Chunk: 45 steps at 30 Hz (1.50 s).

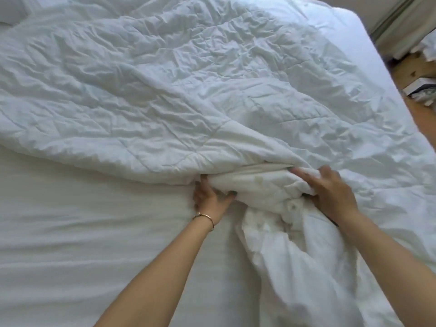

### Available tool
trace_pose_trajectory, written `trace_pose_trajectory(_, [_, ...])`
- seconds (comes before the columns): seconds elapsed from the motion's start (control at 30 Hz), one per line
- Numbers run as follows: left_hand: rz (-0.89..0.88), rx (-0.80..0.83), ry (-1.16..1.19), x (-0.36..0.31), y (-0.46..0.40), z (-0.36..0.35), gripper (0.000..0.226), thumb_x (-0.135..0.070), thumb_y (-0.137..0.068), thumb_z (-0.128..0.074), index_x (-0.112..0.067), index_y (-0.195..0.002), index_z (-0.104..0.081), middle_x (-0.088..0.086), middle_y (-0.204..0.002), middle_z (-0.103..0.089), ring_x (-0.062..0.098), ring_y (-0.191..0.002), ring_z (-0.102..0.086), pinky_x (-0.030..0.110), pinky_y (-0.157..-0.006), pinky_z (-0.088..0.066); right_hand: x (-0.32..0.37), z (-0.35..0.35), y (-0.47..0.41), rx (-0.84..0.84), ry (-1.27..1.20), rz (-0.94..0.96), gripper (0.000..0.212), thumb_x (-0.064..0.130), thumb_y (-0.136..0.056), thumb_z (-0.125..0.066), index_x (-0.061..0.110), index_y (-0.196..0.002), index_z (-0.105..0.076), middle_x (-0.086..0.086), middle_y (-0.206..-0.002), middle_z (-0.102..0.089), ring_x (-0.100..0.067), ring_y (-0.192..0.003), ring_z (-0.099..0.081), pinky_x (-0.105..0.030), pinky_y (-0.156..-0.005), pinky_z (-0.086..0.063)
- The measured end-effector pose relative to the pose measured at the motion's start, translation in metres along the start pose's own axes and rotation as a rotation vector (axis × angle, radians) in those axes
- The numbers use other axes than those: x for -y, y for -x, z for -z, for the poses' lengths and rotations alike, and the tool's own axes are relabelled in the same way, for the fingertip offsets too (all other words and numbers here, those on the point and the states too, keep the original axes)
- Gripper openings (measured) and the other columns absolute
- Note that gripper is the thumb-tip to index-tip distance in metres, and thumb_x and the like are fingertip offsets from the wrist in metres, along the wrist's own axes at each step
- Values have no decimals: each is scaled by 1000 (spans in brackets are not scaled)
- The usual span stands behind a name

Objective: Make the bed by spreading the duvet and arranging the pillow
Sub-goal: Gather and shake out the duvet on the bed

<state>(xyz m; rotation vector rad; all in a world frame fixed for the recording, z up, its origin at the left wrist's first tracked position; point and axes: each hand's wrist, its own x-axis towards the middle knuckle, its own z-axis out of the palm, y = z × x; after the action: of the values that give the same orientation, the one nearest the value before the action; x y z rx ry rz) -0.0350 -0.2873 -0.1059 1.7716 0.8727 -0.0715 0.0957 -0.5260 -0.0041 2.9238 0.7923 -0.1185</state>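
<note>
A white quilted duvet (165, 90) lies crumpled over the far and right parts of the bed, with a bunched fold trailing toward me at the lower right. My left hand (210, 199), with a thin bracelet at the wrist, grips the duvet's bunched edge from below, its fingers tucked under the fabric. My right hand (330, 192) grips the same bunch from the right, fingers over the top and thumb underneath. A pillow (11, 10) shows only as a white corner at the far left.
The bare white bed sheet (82, 232) covers the near left of the mattress. Beyond the bed's right edge is a wooden floor (415, 74) with white items lying on it, and a wall base at the top right.
</note>
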Motion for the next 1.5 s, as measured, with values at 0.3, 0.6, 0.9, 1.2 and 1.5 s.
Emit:
trace_pose_trajectory(0.3, [-371,-218,436,-121,-6,-17,63,-3,-67,-55,-15,-125,-33,18,-127,-49,29,-119,-50,40,-109,-37,-18,-3,-33,328,-141,-269,81,46,-83,-65,62,-142,-12,-2,-155,1,-37,-138,-14,-63,-113,-7])
trace_pose_trajectory(0.6, [-489,-379,-117,-161,87,78,76,-32,-72,-81,-25,-136,-40,-6,-123,-39,14,-106,-48,24,-89,-44,17,51,-33,47,-329,-221,15,32,-88,-55,27,-78,-65,0,-75,-61,-32,-85,-63,-40,-82,-48])
trace_pose_trajectory(0.9, [252,-230,-207,10,137,21,53,-39,-71,-80,-14,-114,-60,8,-113,-42,33,-108,-54,28,-78,-39,2,-24,-1,341,-494,-307,68,56,-66,-43,50,-133,-33,-9,-125,-54,-38,-108,-52,-46,-82,-47])
trace_pose_trajectory(1.2, [689,-248,643,6,177,-87,106,-1,-73,-73,-19,-150,-4,18,-136,-48,34,-107,-57,36,-95,-47,-3,-36,105,528,-568,-351,133,76,-45,-72,59,-140,20,-9,-161,5,-35,-147,-13,-51,-115,-22])
trace_pose_trajectory(1.5, [-262,20,-189,36,214,191,66,-34,-70,-44,-3,-127,-55,18,-116,-55,29,-108,-53,21,-83,-32,46,-9,151,547,-459,-226,75,95,-63,-32,73,-131,-13,7,-163,-2,-32,-147,-14,-53,-116,-19])
